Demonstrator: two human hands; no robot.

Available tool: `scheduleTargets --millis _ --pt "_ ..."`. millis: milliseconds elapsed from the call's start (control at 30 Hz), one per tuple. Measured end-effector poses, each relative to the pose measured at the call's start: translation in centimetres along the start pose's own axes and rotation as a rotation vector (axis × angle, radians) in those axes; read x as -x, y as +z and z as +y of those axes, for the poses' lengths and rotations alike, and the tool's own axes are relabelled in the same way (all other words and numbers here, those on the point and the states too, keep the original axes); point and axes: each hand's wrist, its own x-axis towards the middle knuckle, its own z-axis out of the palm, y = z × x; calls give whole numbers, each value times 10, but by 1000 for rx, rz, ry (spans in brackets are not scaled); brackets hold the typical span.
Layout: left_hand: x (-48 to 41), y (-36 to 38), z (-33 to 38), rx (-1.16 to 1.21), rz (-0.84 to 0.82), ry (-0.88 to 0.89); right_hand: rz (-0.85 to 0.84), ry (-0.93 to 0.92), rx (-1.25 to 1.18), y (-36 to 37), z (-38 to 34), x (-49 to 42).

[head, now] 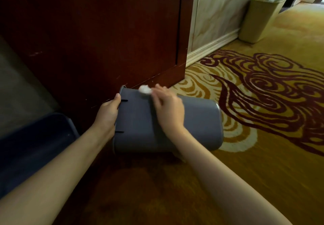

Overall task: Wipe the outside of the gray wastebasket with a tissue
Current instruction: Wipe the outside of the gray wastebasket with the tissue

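Note:
The gray wastebasket [196,124] lies on its side on the carpet, its rim to the left and its base to the right. My left hand [108,114] grips the rim at the left end, thumb on the outer wall. My right hand [168,109] rests on the upper side of the basket and holds a small white tissue [144,89] pressed against the far top edge near the rim. The inside of the basket is hidden from me.
A dark red wooden cabinet [105,40] stands right behind the basket. A dark blue bin [35,146] sits at the left. A tan wastebasket [259,18] stands by the marble wall at the back right. Patterned yellow carpet [263,102] spreads to the right.

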Motion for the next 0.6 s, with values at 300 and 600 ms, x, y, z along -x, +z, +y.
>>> scheduleTargets --millis 300,600 --pt "-8 -4 -6 13 -30 -10 -279 -298 299 14 1 -25" --pt "-9 0 -3 34 1 14 -142 -1 228 -34 85 -9"
